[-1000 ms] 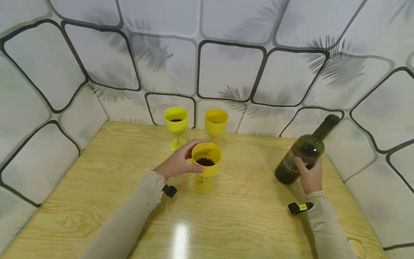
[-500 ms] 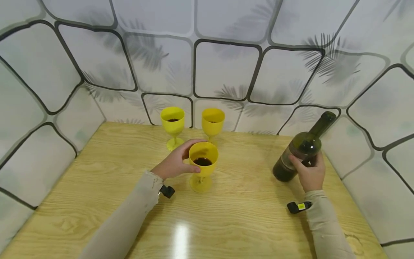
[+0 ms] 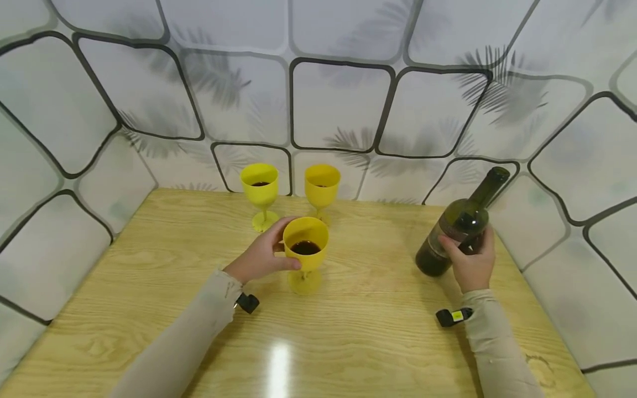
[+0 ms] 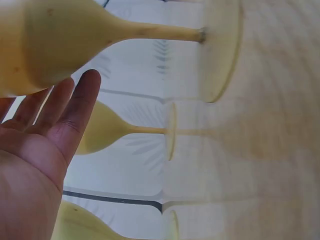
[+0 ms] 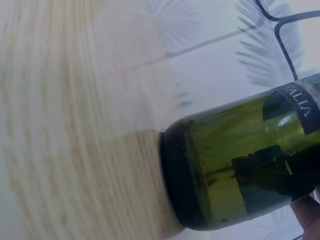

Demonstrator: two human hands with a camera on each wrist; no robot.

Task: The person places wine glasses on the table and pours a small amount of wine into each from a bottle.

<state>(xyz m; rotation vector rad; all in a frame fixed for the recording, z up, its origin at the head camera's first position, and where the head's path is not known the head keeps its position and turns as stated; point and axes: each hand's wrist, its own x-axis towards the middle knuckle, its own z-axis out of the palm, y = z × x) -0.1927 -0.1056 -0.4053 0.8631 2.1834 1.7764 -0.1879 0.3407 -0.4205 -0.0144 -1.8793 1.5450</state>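
Observation:
My left hand [image 3: 261,255] holds the bowl of a yellow goblet [image 3: 306,237] with dark liquid inside. Its thumb lies on the near side and the fingers go behind; in the left wrist view the fingers [image 4: 75,107] lie along the bowl. The goblet is upright, its foot at the tabletop. On the right, my right hand [image 3: 473,265] grips a dark green wine bottle [image 3: 460,226] round its body. The bottle leans, neck up and to the right; whether its base edge [image 5: 175,180] touches the table, I cannot tell.
Behind the held goblet stand a yellow-green goblet [image 3: 260,185] and another yellow goblet [image 3: 322,185], both containing dark liquid. The wooden table [image 3: 358,331] meets patterned walls [image 3: 343,105] at the back and both sides.
Everything in the head view has shifted a little to the left together. Both hands keep their holds, and the goblet and bottle stay in about the same places on the table.

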